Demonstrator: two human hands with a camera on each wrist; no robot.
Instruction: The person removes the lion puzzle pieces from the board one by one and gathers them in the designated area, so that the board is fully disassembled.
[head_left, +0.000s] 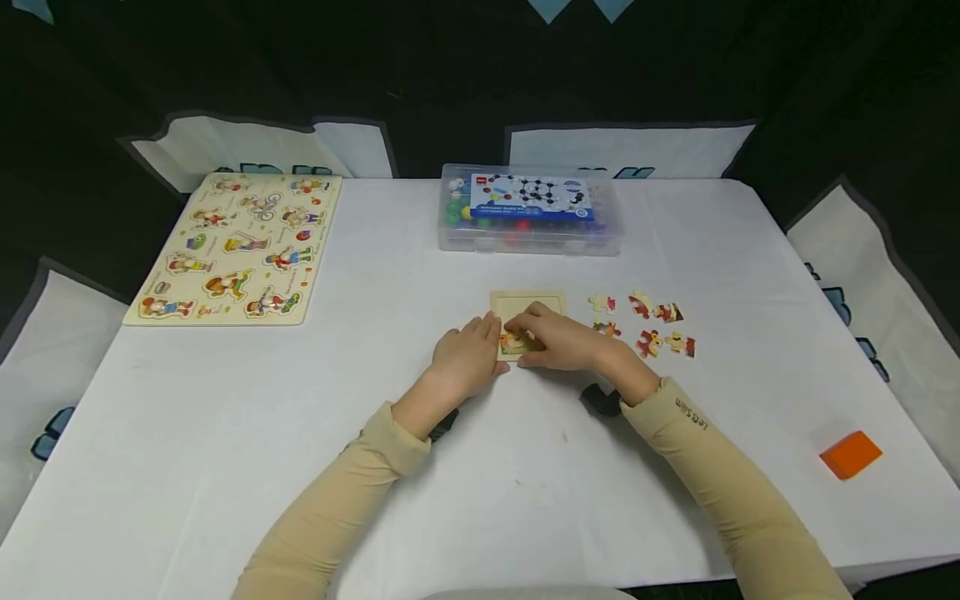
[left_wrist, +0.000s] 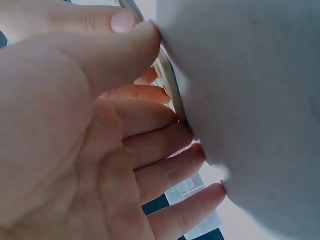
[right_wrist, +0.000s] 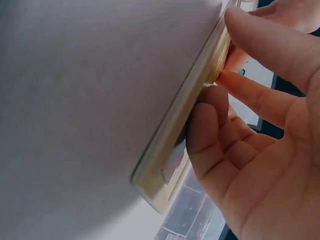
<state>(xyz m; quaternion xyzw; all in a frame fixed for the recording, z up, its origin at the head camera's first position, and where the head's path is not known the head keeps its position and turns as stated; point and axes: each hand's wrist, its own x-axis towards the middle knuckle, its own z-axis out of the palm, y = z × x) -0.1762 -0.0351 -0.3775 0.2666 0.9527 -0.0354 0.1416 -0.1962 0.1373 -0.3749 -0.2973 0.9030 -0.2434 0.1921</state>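
From where I sit, the left hand (head_left: pixel 467 357) has its fingers (left_wrist: pixel 170 170) laid out nearly straight along the left edge of a small pale puzzle tray (head_left: pixel 525 303), the thumb at the near end of it. The right hand (head_left: pixel 558 340) bends over the tray from the other side: I see its index finger (right_wrist: pixel 255 95) reaching to the picture surface inside the rim, with a clear gap to the thumb, and the neighbouring fingers curled in. Whether they pinch a piece I cannot tell.

The tray lies flat on the white counter (head_left: pixel 225 417) between the two hands, with coloured picture pieces (head_left: pixel 512 343) in its near part and bare wood at its far end. Just right of it I have loose puzzle pieces (head_left: pixel 648 343) in two rough rows; the nearest ones sit close to the right forearm.

Tan sleeves (head_left: pixel 720 475) cover both arms, and a black device (head_left: pixel 600 400) shows beside the right wrist. Beyond the tray stands a clear plastic box (head_left: pixel 457 237) with a printed card (head_left: pixel 534 197) in its top. Far left lies a large figure board (head_left: pixel 242 259); well off to the right sits an orange block (head_left: pixel 851 455).
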